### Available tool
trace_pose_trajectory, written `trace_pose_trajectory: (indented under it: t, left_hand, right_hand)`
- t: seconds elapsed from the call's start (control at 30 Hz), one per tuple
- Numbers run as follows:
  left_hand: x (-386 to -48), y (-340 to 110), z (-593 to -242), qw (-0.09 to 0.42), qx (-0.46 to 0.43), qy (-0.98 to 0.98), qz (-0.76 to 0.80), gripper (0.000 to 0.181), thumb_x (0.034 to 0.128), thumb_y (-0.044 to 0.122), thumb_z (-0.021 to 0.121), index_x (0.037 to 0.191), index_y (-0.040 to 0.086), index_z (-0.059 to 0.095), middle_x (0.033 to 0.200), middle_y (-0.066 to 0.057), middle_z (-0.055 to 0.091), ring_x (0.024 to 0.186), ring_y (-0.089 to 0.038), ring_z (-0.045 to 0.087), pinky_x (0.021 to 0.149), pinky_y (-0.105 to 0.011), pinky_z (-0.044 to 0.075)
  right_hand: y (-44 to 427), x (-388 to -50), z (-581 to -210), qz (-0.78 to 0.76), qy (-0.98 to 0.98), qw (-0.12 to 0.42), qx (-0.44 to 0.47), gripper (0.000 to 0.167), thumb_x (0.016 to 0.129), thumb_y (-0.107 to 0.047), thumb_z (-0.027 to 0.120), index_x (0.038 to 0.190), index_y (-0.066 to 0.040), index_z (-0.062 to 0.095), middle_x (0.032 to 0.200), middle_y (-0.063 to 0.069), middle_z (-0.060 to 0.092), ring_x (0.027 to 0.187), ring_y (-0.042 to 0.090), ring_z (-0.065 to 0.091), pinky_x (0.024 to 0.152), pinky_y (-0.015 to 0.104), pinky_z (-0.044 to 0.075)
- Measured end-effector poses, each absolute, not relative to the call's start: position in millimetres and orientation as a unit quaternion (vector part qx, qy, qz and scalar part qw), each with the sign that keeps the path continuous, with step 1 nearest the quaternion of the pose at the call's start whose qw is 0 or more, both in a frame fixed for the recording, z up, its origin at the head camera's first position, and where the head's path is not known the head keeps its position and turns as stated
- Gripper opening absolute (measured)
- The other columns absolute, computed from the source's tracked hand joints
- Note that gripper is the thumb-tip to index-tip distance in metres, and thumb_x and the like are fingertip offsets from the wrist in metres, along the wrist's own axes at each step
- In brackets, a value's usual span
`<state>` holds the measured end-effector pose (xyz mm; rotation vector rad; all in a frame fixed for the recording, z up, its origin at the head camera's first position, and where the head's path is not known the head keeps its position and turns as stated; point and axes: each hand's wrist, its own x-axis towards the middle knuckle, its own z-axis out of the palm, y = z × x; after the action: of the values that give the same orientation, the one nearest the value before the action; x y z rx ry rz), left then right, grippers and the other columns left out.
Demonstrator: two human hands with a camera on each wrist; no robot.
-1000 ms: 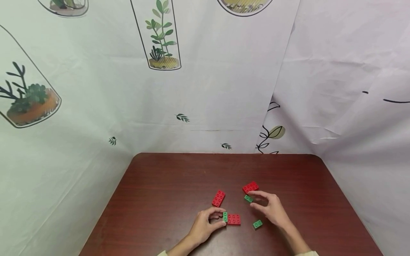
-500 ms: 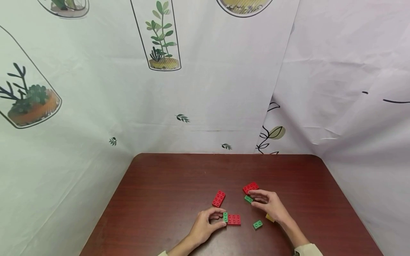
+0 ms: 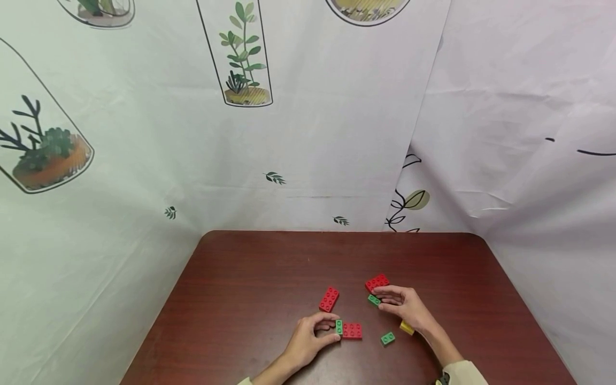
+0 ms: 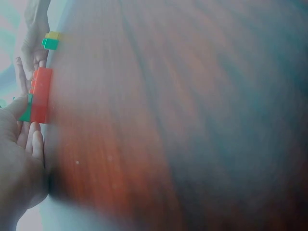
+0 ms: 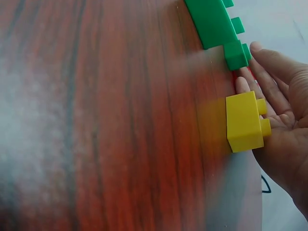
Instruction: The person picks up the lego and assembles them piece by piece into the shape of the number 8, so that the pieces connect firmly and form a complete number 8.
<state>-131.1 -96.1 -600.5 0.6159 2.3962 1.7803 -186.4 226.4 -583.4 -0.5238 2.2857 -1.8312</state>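
- While the left grip [image 3: 306, 335] pinches a green brick [image 3: 339, 327], a red brick [image 3: 353, 331] beneath juts beyond its fingertips
- Right grip [image 3: 410, 309]: parted beside another green brick [image 3: 374, 300]; hold unclear

The desk [image 3: 260, 267] is overlooked from above its near side by the head view, aimed forward and down, both far corners taken in. The wrist views are set low and rolled sideways, each close to its hand; past the left hand [image 4: 19, 159], the right hand [image 5: 288, 108] is faced. The yellow brick [image 5: 243, 120] is shared by all three.
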Motion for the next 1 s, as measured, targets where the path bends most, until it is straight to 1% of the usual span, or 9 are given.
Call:
trace_pose_trajectory:
  t: [0.17,0.37,0.47,0.57,0.8,0.9,1.0]
  left_hand:
    - [-130.4,-96.3,-600.7,0.047,0.197,0.788,0.582,0.037,0.0881,0.018,0.089,0.122,0.015,0.076,0.113,0.003,0.078,0.102,-0.013,0.074,0.090,-0.030,0.061]
    - [-130.0,-95.9,-600.8,0.047,0.197,0.785,0.585,0.037,0.0878,0.018,0.089,0.122,0.015,0.076,0.113,0.002,0.078,0.102,-0.015,0.074,0.090,-0.031,0.061]
    - [-130.0,-95.7,-600.8,0.048,0.196,0.784,0.587,0.037,0.0878,0.018,0.089,0.123,0.015,0.076,0.113,0.002,0.078,0.103,-0.016,0.074,0.090,-0.032,0.061]
    - [-130.2,-95.8,-600.6,0.052,0.193,0.784,0.588,0.037,0.0879,0.017,0.089,0.123,0.015,0.076,0.114,0.003,0.078,0.103,-0.015,0.074,0.090,-0.032,0.061]
    - [-130.6,-95.7,-600.1,0.054,0.192,0.784,0.587,0.037,0.0880,0.017,0.088,0.123,0.013,0.076,0.113,0.002,0.078,0.103,-0.015,0.074,0.091,-0.031,0.061]
    - [-130.6,-95.7,-599.8,0.053,0.194,0.784,0.587,0.037,0.0879,0.017,0.089,0.123,0.013,0.076,0.113,0.002,0.078,0.103,-0.016,0.074,0.091,-0.031,0.061]
    - [-130.6,-95.8,-599.6,0.053,0.194,0.784,0.587,0.037,0.0879,0.017,0.089,0.122,0.014,0.076,0.113,0.002,0.078,0.103,-0.016,0.074,0.091,-0.031,0.061]
  right_hand:
    - [227.5,-188.7,-585.0,-0.613,0.764,0.091,-0.178,0.039,0.097,0.000,0.075,0.133,0.010,0.066,0.131,0.031,0.067,0.118,0.032,0.071,0.092,0.022,0.058]
    - [227.5,-190.5,-583.6,-0.609,0.766,0.103,-0.179,0.040,0.098,-0.001,0.075,0.135,0.010,0.066,0.133,0.030,0.067,0.118,0.038,0.070,0.091,0.024,0.059]
    - [227.7,-192.0,-583.1,-0.606,0.767,0.108,-0.180,0.040,0.098,0.000,0.075,0.135,0.009,0.066,0.134,0.030,0.067,0.119,0.039,0.068,0.091,0.023,0.058]
    - [228.2,-194.3,-583.6,-0.604,0.767,0.112,-0.187,0.040,0.097,0.001,0.075,0.136,0.009,0.066,0.134,0.029,0.066,0.119,0.035,0.069,0.092,0.023,0.058]
    - [229.8,-199.0,-586.5,-0.601,0.764,0.118,-0.204,0.040,0.096,0.003,0.075,0.135,0.008,0.067,0.130,0.028,0.068,0.114,0.018,0.068,0.088,0.023,0.059]
    - [230.4,-200.0,-587.1,-0.605,0.760,0.126,-0.202,0.040,0.097,0.003,0.074,0.135,0.008,0.067,0.129,0.028,0.068,0.112,0.015,0.067,0.087,0.023,0.059]
    - [230.2,-200.6,-587.3,-0.606,0.759,0.130,-0.200,0.040,0.097,0.003,0.074,0.135,0.008,0.067,0.128,0.028,0.068,0.111,0.014,0.067,0.086,0.023,0.059]
